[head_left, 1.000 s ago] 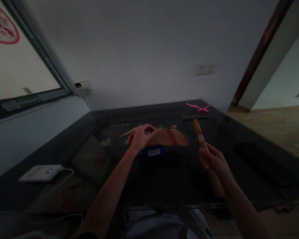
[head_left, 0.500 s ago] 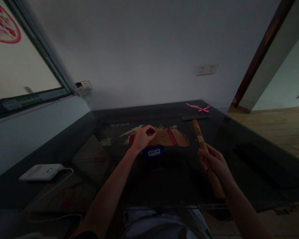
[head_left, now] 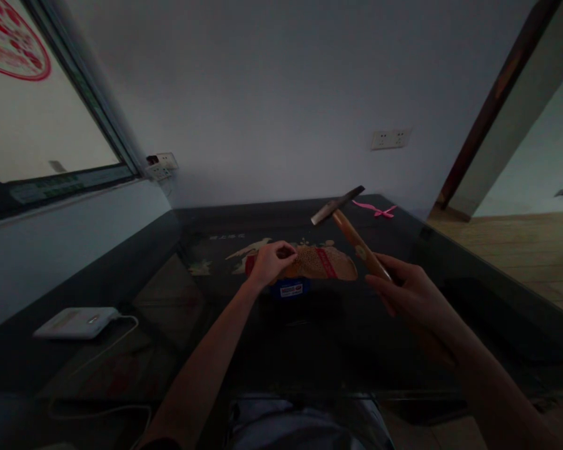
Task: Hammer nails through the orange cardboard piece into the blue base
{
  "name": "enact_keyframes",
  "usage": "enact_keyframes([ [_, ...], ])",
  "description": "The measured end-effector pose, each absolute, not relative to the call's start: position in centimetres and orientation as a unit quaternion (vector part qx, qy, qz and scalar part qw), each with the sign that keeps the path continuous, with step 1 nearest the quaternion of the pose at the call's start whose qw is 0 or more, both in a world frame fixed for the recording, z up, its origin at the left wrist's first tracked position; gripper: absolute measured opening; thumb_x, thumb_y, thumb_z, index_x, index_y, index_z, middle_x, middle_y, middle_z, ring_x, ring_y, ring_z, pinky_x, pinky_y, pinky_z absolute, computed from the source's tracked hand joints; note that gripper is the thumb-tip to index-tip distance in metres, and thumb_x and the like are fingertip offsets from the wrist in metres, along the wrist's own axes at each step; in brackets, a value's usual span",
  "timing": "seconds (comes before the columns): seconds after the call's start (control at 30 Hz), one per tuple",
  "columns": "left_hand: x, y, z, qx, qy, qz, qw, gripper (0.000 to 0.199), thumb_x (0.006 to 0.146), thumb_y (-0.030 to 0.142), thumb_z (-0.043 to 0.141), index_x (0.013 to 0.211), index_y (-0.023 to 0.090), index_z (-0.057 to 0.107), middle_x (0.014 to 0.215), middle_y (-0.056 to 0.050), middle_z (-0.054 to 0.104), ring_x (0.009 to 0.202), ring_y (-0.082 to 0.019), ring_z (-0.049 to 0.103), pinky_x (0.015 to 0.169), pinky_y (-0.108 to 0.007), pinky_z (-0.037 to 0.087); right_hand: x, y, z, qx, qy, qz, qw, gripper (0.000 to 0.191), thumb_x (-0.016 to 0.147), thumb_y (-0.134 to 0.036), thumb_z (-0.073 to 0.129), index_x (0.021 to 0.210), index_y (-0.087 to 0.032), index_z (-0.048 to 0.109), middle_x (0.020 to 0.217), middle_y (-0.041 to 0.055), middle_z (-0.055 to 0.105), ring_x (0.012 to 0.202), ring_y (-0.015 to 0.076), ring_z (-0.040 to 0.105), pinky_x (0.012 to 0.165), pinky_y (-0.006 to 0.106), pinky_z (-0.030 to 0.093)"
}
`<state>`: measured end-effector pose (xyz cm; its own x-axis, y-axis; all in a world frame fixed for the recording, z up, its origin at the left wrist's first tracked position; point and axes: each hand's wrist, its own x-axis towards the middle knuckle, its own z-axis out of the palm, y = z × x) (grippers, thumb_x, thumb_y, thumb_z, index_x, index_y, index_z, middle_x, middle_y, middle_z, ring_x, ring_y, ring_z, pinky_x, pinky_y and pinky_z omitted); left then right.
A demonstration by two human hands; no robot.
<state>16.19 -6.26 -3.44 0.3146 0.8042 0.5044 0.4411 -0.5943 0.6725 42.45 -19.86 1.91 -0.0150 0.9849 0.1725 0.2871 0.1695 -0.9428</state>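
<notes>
My right hand (head_left: pixel 410 284) is wrapped round the wooden handle of a hammer (head_left: pixel 354 239). Its metal head is raised above the table, up and to the right of my left hand (head_left: pixel 269 264). That left hand rests at the left part of a tan, speckled insole-shaped piece (head_left: pixel 342 265) with a red band across it. Thumb and forefinger are pinched together over the piece; whatever is between them is too small to make out. Under the piece sits a blue container (head_left: pixel 293 289) with a white label, partly hidden by it.
Everything stands on a dark glossy table (head_left: pixel 319 350) with printed flowers. A white power bank (head_left: pixel 77 323) with a cable lies at the left. A pink ribbon (head_left: pixel 380 211) is at the back right, and a dark flat object (head_left: pixel 497 319) lies at the right. A wall closes off the back.
My right hand has lifted the hammer and swung its head up and to the left, towards my left hand. The left hand stays pinched over the tan piece.
</notes>
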Motion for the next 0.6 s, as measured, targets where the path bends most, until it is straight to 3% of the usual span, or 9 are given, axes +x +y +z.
enact_keyframes([
  [0.23, 16.1, -5.7, -3.6, 0.767, 0.422, 0.414, 0.249, 0.01, 0.074, 0.023, 0.069, 0.077, 0.013, 0.068, 0.075, -0.005, 0.071, 0.07, -0.017, 0.066, 0.067, -0.028, 0.052, 40.8, -19.5, 4.0, -0.496, -0.695, 0.354, 0.382, 0.041, 0.072, -0.029, 0.067, 0.112, -0.02, 0.067, 0.064, -0.001, 0.064, 0.031, 0.009, 0.048, 0.027, 0.02, 0.036],
  [0.47, 16.2, -5.7, -3.6, 0.759, 0.434, 0.409, 0.262, 0.012, 0.072, 0.025, 0.071, 0.076, 0.013, 0.07, 0.075, -0.005, 0.071, 0.071, -0.018, 0.066, 0.066, -0.028, 0.051, 40.1, -19.5, 4.2, -0.512, -0.706, 0.306, 0.383, 0.037, 0.073, -0.024, 0.065, 0.11, -0.019, 0.068, 0.056, -0.0034, 0.06, 0.028, 0.009, 0.048, 0.026, 0.018, 0.036],
  [0.6, 16.2, -5.6, -3.7, 0.751, 0.438, 0.405, 0.282, 0.012, 0.072, 0.024, 0.071, 0.077, 0.013, 0.07, 0.074, -0.005, 0.071, 0.07, -0.018, 0.066, 0.064, -0.027, 0.051, 40.3, -19.3, 4.0, -0.527, -0.723, 0.296, 0.335, 0.039, 0.071, -0.019, 0.066, 0.11, -0.019, 0.069, 0.053, -0.0034, 0.06, 0.027, 0.0097, 0.049, 0.026, 0.018, 0.035],
])
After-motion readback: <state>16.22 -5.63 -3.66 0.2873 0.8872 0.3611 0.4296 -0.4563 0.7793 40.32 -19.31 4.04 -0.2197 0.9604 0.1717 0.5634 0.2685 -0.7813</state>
